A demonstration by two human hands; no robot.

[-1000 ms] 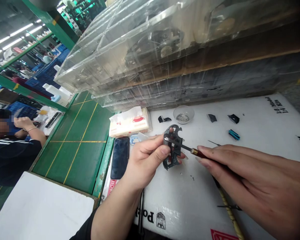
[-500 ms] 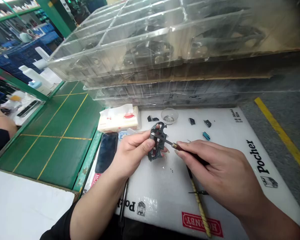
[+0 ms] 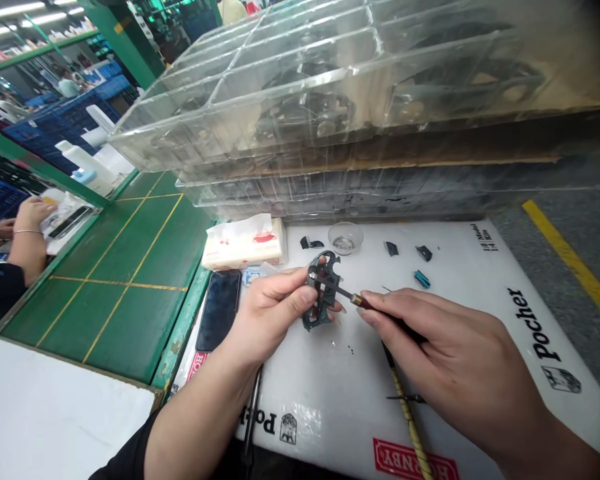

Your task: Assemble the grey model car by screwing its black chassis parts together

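Note:
My left hand [image 3: 275, 307] grips a dark grey openwork plastic model part [image 3: 324, 303], thumb on its near side and fingertips showing behind it. In my right hand [image 3: 445, 367] is a slim hand tool [image 3: 344, 292] with a grey metal shaft, a brass collar and a dark reddish handle. Its tip lies against the upper left of the part, close to my left thumb; the exact tip shape is too small to tell. Tiny silver and black bits [image 3: 350, 350] lie on the white printed mat [image 3: 350, 413] below the part.
Behind the mat stand stacked clear plastic trays [image 3: 290, 127]. Nearby are a tissue pack [image 3: 245, 243], a phone [image 3: 219, 310], a small clear dish [image 3: 346, 238], dark pieces [image 3: 423, 253] and a blue piece [image 3: 422, 279]. A yellow-wrapped tool [image 3: 410, 420] lies near my right wrist. Another person's hand [image 3: 33, 213] is at left.
The view has shifted slightly, so everything sits a little further right and lower. More of the other person's hands shows at left. My grips on the part and tool look unchanged.

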